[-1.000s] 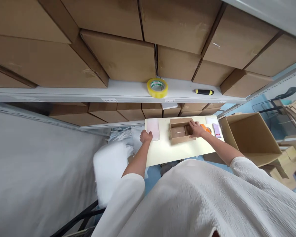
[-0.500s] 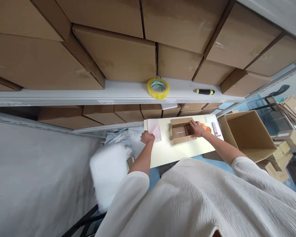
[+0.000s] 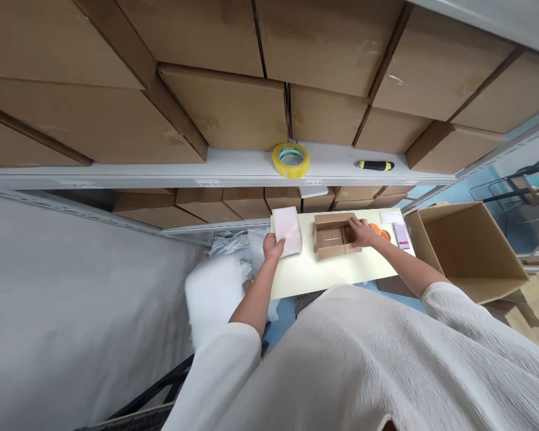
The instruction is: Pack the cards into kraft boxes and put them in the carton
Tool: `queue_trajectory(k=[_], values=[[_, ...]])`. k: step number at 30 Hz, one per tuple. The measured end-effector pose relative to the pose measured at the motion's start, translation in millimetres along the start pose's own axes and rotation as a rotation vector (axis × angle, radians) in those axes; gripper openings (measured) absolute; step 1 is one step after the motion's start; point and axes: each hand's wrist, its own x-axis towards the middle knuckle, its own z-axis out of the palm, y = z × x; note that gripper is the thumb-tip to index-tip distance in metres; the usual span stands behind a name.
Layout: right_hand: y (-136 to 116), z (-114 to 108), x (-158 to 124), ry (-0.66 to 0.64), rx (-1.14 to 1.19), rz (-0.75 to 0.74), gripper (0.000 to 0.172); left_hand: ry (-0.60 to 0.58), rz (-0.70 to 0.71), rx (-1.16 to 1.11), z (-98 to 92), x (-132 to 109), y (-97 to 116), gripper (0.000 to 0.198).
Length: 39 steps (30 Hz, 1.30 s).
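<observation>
My left hand (image 3: 273,246) is closed on the near left edge of a pale pink, flat foam-like sheet or pouch (image 3: 288,230), raised a little over the left end of the cream table (image 3: 305,278). In the middle of the table stands a small open cardboard box (image 3: 336,252) with nothing visible inside. My right hand (image 3: 362,232) grips the box's right wall, fingers reaching over the rim into it. Just right of that hand lies an orange tape dispenser or roll (image 3: 379,231), partly hidden. A purple-and-white packet (image 3: 401,235) is farther right.
A shelf holding large cartons (image 3: 224,108) runs above the table, with a yellow tape roll (image 3: 291,160) and a utility knife (image 3: 374,165) on its edge. A big open carton (image 3: 471,248) stands at right. White wrapping material (image 3: 215,299) is piled at left.
My left hand has lifted the pink sheet from the table and tilted it up. My right hand stays on the box. The view has shifted slightly.
</observation>
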Motion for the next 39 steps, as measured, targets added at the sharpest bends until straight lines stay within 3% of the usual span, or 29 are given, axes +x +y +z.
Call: queue_trajectory(k=[4,7,10,14,19,24,28,30,34,37,39], values=[[6,4,-1,0.016,0.046,-0.033,0.137,0.070,0.021,-0.399,-20.0,-29,21,0.033],[10,10,-2,0.045,0.086,-0.071,0.136,0.112,0.182,-0.444,-35.3,-54,42,0.030],[13,14,-2,0.068,0.111,-0.085,0.135,0.129,0.370,-0.337,-39.7,-77,73,0.029],[15,20,-1,0.074,0.155,-0.097,0.136,0.116,0.581,-0.020,-18.2,-98,123,0.028],[24,35,-4,0.133,0.275,-0.141,0.140,-0.093,0.759,0.473,32.8,-102,157,0.023],[34,55,-6,0.190,0.384,-0.113,0.140,-0.254,0.745,0.710,68.4,-84,153,0.028],[40,63,-4,0.208,0.452,-0.111,0.139,-0.367,0.739,0.763,75.3,-70,150,0.034],[43,64,-4,0.208,0.467,-0.116,0.137,-0.368,0.768,0.722,72.8,-68,148,0.039],[47,61,-8,0.269,0.460,-0.091,0.119,-0.184,0.764,0.557,62.7,-74,134,0.042],[52,59,-13,0.418,0.509,0.013,0.092,0.039,0.650,0.385,56.8,-77,112,0.039],[58,58,-15,0.498,0.619,0.114,0.076,0.126,0.549,0.241,55.3,-76,95,0.037]])
